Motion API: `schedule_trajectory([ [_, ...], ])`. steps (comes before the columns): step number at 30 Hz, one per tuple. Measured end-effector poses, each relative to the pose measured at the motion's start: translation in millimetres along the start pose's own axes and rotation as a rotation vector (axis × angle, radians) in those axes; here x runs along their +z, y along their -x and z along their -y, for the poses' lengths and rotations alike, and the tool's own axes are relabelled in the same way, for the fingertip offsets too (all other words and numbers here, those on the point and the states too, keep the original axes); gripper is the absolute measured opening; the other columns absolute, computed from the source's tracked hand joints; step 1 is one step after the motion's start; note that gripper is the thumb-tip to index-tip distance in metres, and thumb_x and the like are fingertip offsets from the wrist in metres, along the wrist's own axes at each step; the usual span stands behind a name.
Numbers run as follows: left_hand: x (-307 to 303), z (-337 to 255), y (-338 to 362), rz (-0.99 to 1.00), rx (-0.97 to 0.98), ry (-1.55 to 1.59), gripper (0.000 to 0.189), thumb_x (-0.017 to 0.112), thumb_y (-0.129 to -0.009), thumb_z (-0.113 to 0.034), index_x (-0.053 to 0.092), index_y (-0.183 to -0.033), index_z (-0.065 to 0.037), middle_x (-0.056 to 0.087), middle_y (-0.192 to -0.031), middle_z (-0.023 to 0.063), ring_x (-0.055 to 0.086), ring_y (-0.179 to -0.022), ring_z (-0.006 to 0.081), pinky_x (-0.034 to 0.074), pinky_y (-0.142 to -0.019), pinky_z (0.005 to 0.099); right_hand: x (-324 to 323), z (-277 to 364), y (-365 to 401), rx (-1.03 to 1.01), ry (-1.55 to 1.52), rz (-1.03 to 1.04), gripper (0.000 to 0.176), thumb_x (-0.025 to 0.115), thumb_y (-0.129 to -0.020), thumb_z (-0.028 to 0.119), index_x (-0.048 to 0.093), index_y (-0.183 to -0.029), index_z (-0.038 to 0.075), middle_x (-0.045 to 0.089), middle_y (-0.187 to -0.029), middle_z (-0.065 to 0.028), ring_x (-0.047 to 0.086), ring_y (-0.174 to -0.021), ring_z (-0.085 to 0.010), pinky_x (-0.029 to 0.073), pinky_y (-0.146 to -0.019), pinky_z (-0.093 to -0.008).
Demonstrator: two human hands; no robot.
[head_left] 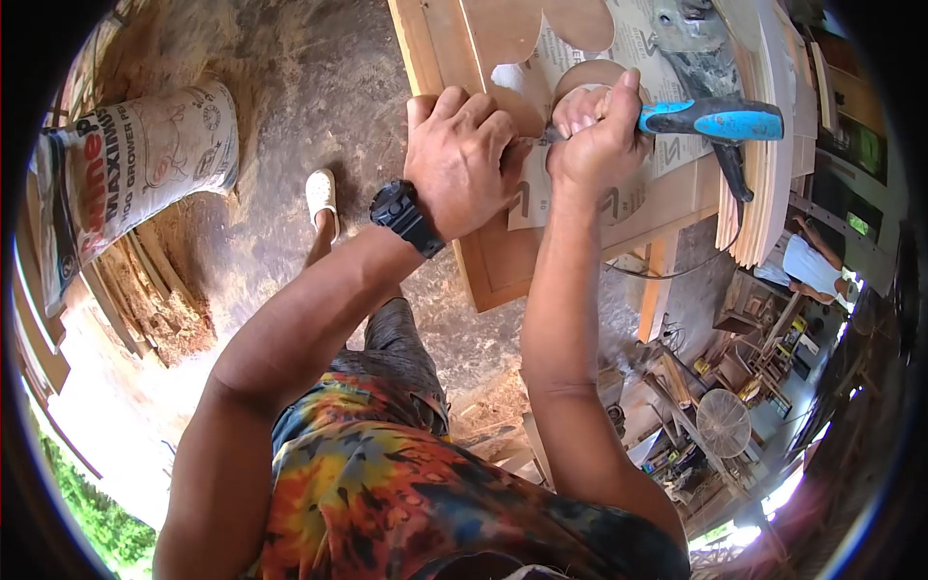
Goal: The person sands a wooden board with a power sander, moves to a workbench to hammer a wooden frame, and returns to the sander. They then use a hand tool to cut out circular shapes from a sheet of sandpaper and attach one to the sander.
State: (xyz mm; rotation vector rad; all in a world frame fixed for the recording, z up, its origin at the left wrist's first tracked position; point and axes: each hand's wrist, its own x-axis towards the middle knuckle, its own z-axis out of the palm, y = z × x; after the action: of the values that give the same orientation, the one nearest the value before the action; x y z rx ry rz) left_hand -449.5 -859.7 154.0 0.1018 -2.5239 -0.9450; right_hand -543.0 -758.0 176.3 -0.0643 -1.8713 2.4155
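Observation:
In my right hand [601, 135], fingers closed, is a tool with a blue-and-black handle [715, 118]. The handle sticks out to the right of the fist, and a short bit of dark metal shows on its left. My left hand [462, 155], with a black watch on the wrist, has its fingers curled close to that metal; what they pinch is hidden. Both hands are over a framed wooden panel [503, 261]. Printed paper sheets, like sandpaper backing [527, 198], lie on it, with round cut pieces [578, 21] near the far edge.
A dusty dark power tool [710, 72] with a cord lies right of my hands, beside stacked curved boards [759, 184]. A printed feed sack [145, 159] and wood scraps [145, 290] are at left. Behind at right are a fan [723, 423] and another person [812, 263].

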Motion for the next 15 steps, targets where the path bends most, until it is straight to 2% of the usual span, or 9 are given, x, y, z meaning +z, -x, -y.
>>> schedule_trajectory([
  [4,4.2,2.6,0.3,-0.032,0.009,0.025,0.022,0.079,-0.076,-0.023,0.06,-0.074,-0.012,0.057,-0.077,0.0021,0.055,-0.082,0.0259,0.037,-0.078,0.0408,0.4,-0.6,0.5,-0.026,0.035,0.028,0.05,0.056,-0.101,0.029,0.032,-0.06,0.013,0.03,-0.051,0.0015,0.029,-0.042,-0.0115,0.025,-0.041,-0.0278],
  [9,9.1,4.3,0.7,-0.073,0.023,0.024,0.022,0.079,-0.075,-0.021,0.058,-0.074,-0.013,0.057,-0.078,0.0016,0.054,-0.081,0.0257,0.036,-0.078,0.041,4.7,-1.5,2.4,-0.037,0.029,-0.049,0.049,0.057,-0.1,0.029,0.032,-0.062,0.013,0.029,-0.052,0.0019,0.028,-0.043,-0.0112,0.024,-0.041,-0.028],
  [13,5.9,2.9,2.0,-0.039,0.004,0.046,0.021,0.078,-0.074,-0.02,0.059,-0.076,-0.013,0.057,-0.079,0.0017,0.054,-0.081,0.0256,0.036,-0.078,0.0413,4.1,0.0,9.5,-0.044,0.072,-0.025,0.048,0.057,-0.1,0.03,0.032,-0.062,0.013,0.028,-0.052,0.0022,0.028,-0.044,-0.0111,0.024,-0.042,-0.0284],
  [15,3.3,2.2,2.1,0.03,-0.015,0.075,0.013,0.072,-0.074,-0.018,0.067,-0.084,-0.013,0.063,-0.089,0.0017,0.054,-0.087,0.0262,0.037,-0.087,0.0418,1.5,0.5,13.9,-0.012,0.059,-0.048,0.047,0.056,-0.1,0.029,0.032,-0.063,0.014,0.027,-0.052,0.0025,0.028,-0.044,-0.0109,0.023,-0.043,-0.0283],
])
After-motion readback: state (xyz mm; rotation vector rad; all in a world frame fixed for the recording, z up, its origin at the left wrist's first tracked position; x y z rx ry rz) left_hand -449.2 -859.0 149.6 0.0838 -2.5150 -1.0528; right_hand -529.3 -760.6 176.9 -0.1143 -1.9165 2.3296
